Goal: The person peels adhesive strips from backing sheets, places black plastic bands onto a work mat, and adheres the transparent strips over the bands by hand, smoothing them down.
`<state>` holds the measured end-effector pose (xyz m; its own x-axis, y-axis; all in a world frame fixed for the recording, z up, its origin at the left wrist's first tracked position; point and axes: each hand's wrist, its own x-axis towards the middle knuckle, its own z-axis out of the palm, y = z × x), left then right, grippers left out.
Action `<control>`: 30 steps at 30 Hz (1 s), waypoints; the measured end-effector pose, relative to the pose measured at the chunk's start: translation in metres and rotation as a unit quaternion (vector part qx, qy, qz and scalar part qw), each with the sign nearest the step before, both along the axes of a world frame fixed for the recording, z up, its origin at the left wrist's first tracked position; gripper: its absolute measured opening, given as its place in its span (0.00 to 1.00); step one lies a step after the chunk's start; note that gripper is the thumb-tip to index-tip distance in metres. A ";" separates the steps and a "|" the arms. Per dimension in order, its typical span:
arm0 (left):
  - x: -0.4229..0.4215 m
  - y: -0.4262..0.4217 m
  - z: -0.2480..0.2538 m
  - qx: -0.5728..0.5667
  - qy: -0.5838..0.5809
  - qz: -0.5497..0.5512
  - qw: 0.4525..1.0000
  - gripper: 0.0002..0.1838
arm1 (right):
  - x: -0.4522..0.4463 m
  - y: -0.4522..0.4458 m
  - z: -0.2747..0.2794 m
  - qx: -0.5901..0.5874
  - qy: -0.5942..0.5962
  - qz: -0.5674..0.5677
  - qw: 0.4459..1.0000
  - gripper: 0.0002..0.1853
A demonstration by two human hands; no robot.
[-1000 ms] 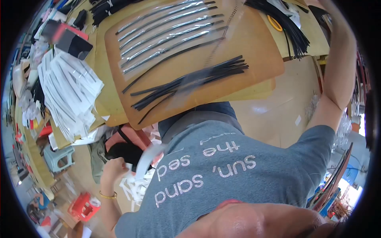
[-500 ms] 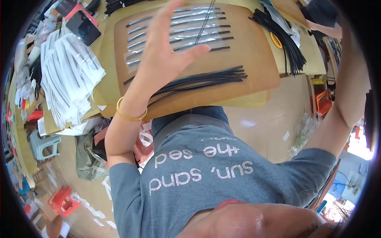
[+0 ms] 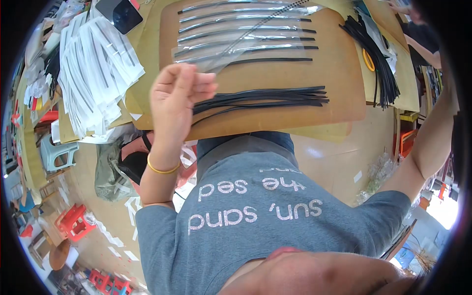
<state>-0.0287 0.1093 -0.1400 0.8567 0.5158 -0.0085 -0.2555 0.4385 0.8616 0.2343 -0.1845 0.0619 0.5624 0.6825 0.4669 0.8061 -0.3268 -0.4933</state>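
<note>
My left hand (image 3: 174,96), with a gold bracelet on the wrist, is raised over the left part of a brown board. Its thumb and index finger are pinched at the lower end of a clear film strip (image 3: 231,55). A dotted black line runs up that strip to the right. Beneath the strip, several thin black strips (image 3: 270,61) lie in spaced rows, partly covered by clear film. Closer to my body rests a bundle of black strips (image 3: 275,96), its left end behind my hand. My right arm (image 3: 435,128) stretches up along the right edge; its hand is out of view.
White paper-like strips (image 3: 98,73) with dark lines are piled at left, beside a phone (image 3: 119,14). At right lie a black strip bundle (image 3: 376,69) and orange-handled scissors (image 3: 368,60). Another person's arm (image 3: 423,51) shows at upper right. Red stools (image 3: 73,222) stand on the floor.
My left hand has gone from spread fingers to a pinch at the clear strip's end and sits lower. The strip now slants down to it. The whole view has shifted slightly.
</note>
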 end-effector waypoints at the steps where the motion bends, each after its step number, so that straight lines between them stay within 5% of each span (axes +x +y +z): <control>1: -0.004 0.007 0.005 0.088 0.042 0.038 0.995 0.08 | -0.003 0.006 -0.004 -0.006 0.007 0.004 1.000 0.03; 5: -0.016 0.046 0.008 0.363 0.152 0.104 0.913 0.07 | -0.011 0.029 -0.041 -0.056 0.059 0.004 0.997 0.03; 8: -0.017 0.062 -0.005 0.382 0.208 0.046 0.899 0.06 | -0.003 0.035 -0.117 -0.175 0.080 -0.008 0.981 0.04; 10: -0.020 0.060 -0.023 0.337 0.215 0.030 0.916 0.06 | 0.009 0.036 -0.178 -0.071 0.121 0.140 0.980 0.06; 12: -0.022 0.060 -0.036 0.356 0.240 0.032 0.903 0.05 | 0.013 0.033 -0.210 -0.093 0.242 0.160 0.953 0.04; 14: -0.024 0.056 -0.038 0.397 0.251 0.003 0.883 0.05 | 0.015 0.029 -0.229 -0.108 0.230 0.167 0.953 0.05; 18: -0.011 0.047 -0.041 0.453 0.250 0.014 0.856 0.04 | 0.020 0.018 -0.234 -0.117 0.189 0.148 0.964 0.05; 21: 0.006 0.045 -0.049 0.596 0.139 0.037 0.790 0.03 | 0.030 0.011 -0.231 -0.118 0.102 0.135 0.978 0.06; 30: 0.013 0.033 -0.037 0.727 0.135 0.021 0.673 0.05 | 0.037 0.006 -0.230 -0.138 -0.003 0.148 0.979 0.03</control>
